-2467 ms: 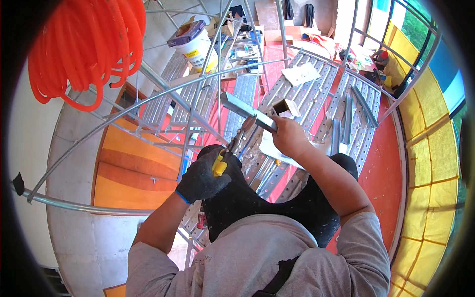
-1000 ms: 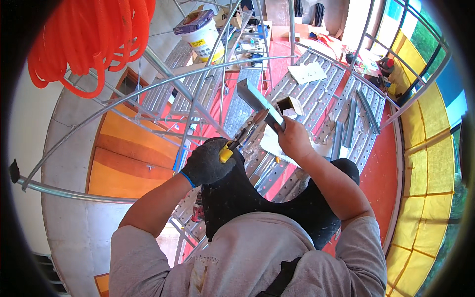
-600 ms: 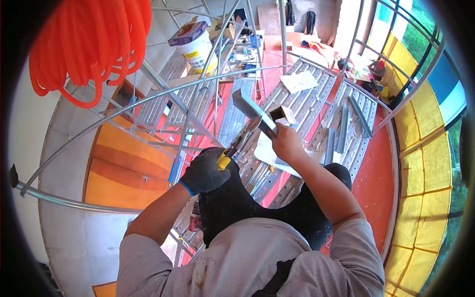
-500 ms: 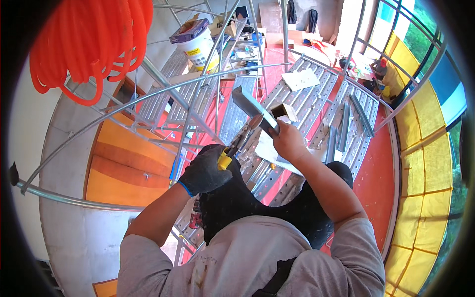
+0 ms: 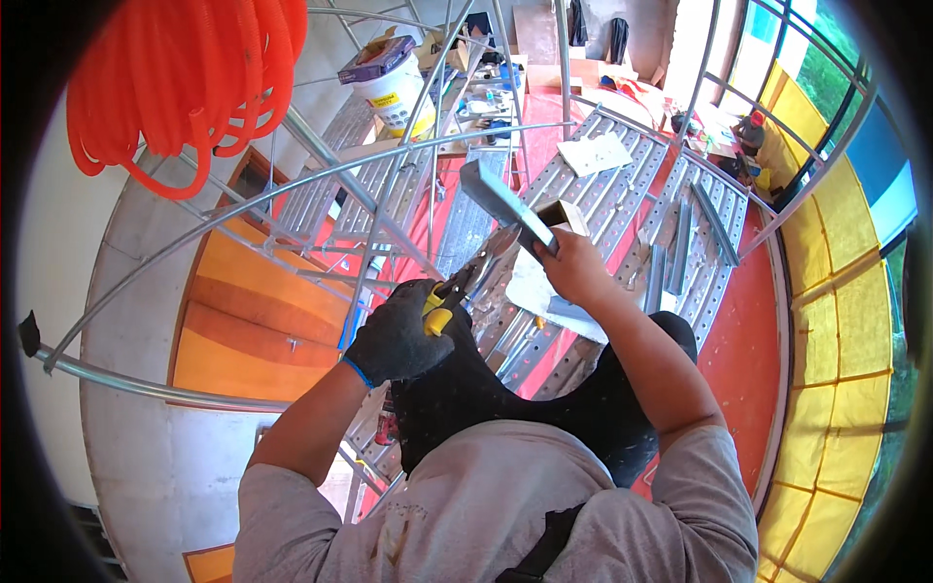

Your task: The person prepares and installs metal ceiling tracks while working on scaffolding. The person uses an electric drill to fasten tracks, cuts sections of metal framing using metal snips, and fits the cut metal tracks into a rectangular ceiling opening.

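Observation:
My left hand (image 5: 398,332), in a dark glove with a blue cuff, is closed round the yellow handles of a pair of tin snips (image 5: 473,268). The snips' blades reach to the near side of a short grey metal channel (image 5: 494,197); whether they bite into its edge I cannot make out. Bare and closed, my right hand (image 5: 575,271) grips the lower right end of that channel, which is tilted up to the left above my knees. Just beyond my right hand lies a square, open-ended box-like piece (image 5: 563,216).
Perforated metal scaffold planks (image 5: 622,160) stretch ahead, bearing a white board piece (image 5: 595,154) and grey metal channels (image 5: 715,225). Scaffold tubes (image 5: 330,167) cross on the left beneath a coiled orange hose (image 5: 194,87). A white bucket (image 5: 394,95) stands behind them. Far right, a person (image 5: 750,131) works below.
The snips' handles look a little closer together in my left hand. The channel and my right hand have shifted very slightly right. The whole view has moved a little as well.

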### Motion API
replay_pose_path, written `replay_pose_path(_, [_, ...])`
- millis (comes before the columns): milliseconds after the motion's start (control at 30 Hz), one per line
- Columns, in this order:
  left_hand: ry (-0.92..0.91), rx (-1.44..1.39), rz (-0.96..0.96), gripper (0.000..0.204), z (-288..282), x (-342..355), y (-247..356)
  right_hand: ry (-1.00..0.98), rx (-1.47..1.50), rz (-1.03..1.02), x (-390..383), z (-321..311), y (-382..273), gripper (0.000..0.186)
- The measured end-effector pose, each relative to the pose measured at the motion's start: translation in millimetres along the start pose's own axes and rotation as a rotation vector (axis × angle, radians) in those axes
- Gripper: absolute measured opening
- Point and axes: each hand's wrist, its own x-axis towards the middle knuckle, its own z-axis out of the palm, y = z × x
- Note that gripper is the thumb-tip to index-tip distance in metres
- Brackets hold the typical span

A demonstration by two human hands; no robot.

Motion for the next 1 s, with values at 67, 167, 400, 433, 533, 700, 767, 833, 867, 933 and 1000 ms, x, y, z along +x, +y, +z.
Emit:
replay_pose_path(67, [-0.002, 0.013, -0.005, 0.077, -0.3, 1.5, 1.0, -0.009, -0.027, -0.03, 1.9, 4.3, 9.4, 0.024])
replay_pose_path(167, [-0.002, -0.006, -0.04, 0.079, -1.3, 2.5, 1.9, -0.002, -0.065, -0.092, -2.1, 6.0, 5.9, 0.022])
replay_pose_path(400, [-0.053, -0.02, -0.068, 0.074, 1.0, 10.3, -4.1, 0.05, -0.209, -0.065, -4.8, 8.0, -1.7, 0.032])
replay_pose_path(433, [-0.056, -0.012, -0.061, 0.073, 2.9, 12.0, -6.7, 0.049, -0.209, -0.064, -5.3, 7.9, -3.5, 0.032])
replay_pose_path(533, [-0.022, 0.003, -0.021, 0.07, 4.9, 11.0, -8.7, 0.035, -0.242, 0.001, -5.8, 10.0, -8.8, 0.034])
replay_pose_path(700, [-0.041, 0.011, -0.021, 0.07, 8.1, 15.1, -15.9, 0.03, -0.288, 0.026, -6.9, 10.3, -13.6, 0.037])
replay_pose_path(767, [-0.062, 0.011, -0.034, 0.07, 6.1, 17.8, -9.0, 0.048, -0.283, 0.024, -7.0, 12.3, -7.8, 0.037])
replay_pose_path(833, [-0.097, 0.015, -0.055, 0.071, 3.8, 17.8, -4.7, 0.062, -0.277, 0.02, -7.6, 13.0, -7.5, 0.037])
replay_pose_path(867, [-0.096, 0.013, -0.056, 0.071, 4.1, 18.7, -5.9, 0.073, -0.276, 0.004, -8.2, 12.5, -10.2, 0.034])
replay_pose_path(933, [-0.066, 0.03, -0.038, 0.066, 6.2, 22.9, -9.8, 0.083, -0.278, -0.011, -7.8, 12.6, -10.1, 0.031])
replay_pose_path(1000, [-0.067, 0.035, -0.05, 0.062, 10.1, 26.4, -13.3, 0.08, -0.279, -0.006, -6.6, 12.9, -6.2, 0.034])
